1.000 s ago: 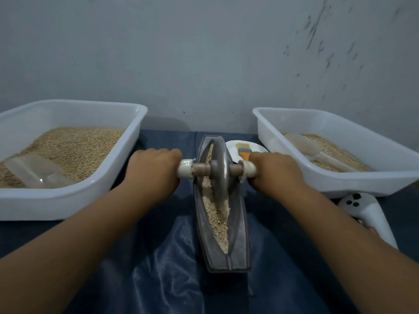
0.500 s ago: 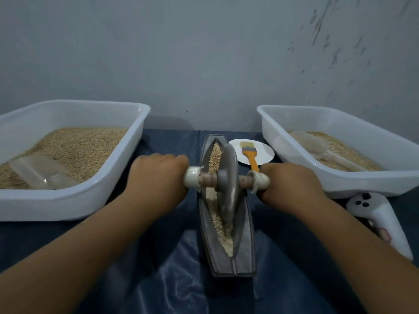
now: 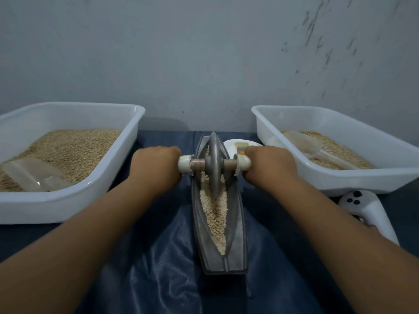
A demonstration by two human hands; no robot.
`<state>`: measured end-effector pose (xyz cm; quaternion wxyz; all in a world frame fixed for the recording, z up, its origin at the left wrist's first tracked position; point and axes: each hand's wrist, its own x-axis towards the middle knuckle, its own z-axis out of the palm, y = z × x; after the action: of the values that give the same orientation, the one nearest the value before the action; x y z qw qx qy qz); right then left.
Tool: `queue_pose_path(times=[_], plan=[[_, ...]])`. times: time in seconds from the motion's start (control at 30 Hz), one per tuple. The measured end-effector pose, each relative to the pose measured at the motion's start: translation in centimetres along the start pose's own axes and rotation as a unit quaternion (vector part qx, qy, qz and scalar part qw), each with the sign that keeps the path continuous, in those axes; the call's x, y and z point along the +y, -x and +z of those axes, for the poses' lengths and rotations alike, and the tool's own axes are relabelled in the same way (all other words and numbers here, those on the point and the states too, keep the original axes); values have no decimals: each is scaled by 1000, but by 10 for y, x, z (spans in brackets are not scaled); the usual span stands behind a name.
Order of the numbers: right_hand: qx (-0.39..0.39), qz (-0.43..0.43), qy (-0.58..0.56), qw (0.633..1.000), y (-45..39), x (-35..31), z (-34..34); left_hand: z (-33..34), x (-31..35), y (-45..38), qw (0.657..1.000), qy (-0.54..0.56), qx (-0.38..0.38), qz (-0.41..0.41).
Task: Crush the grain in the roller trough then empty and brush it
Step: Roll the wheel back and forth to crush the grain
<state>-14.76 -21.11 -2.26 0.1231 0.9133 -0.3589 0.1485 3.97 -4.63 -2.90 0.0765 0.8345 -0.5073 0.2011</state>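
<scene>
A long grey boat-shaped trough point(image 3: 238, 232) lies lengthwise on the dark blue cloth, with pale crushed grain point(image 3: 215, 214) along its groove. A grey roller wheel point(image 3: 214, 164) stands upright in the far half of the trough on a wooden axle. My left hand point(image 3: 156, 169) grips the axle's white left end. My right hand point(image 3: 268, 165) grips the white right end. Behind the right hand, a brush with an orange handle point(image 3: 240, 148) lies on a small white plate point(image 3: 231, 143), mostly hidden.
A white tub point(image 3: 68, 207) of grain with a clear scoop point(image 3: 31, 174) stands at the left. Another white tub point(image 3: 362, 180) with grain and a clear scoop point(image 3: 303, 143) stands at the right. A white controller point(image 3: 367, 211) lies near the right forearm. A grey wall closes the back.
The wheel rolled toward me along the trough half a second ago, then both hands pushed it back to the far half.
</scene>
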Motion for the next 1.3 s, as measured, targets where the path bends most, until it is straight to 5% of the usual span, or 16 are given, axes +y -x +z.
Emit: queue_pose_path(times=[0.2,0.37,0.83,1.13,1.3], plan=[[20,-48,63,997,75,-6,-43,-26,3,71,999,4,29,32],[-55,-8,10,998,93,3,-52,-44,4,80,991,-24,96,95],[-23,23,-17,999,-31,2,7,6,-3,-32,1000,2,2,-5],[-35,-13,10,999,36,-4,-22,-16,8,42,1000,-4,16,14],[-70,-23,4,997,86,0,-57,-43,8,84,994,-2,90,68]])
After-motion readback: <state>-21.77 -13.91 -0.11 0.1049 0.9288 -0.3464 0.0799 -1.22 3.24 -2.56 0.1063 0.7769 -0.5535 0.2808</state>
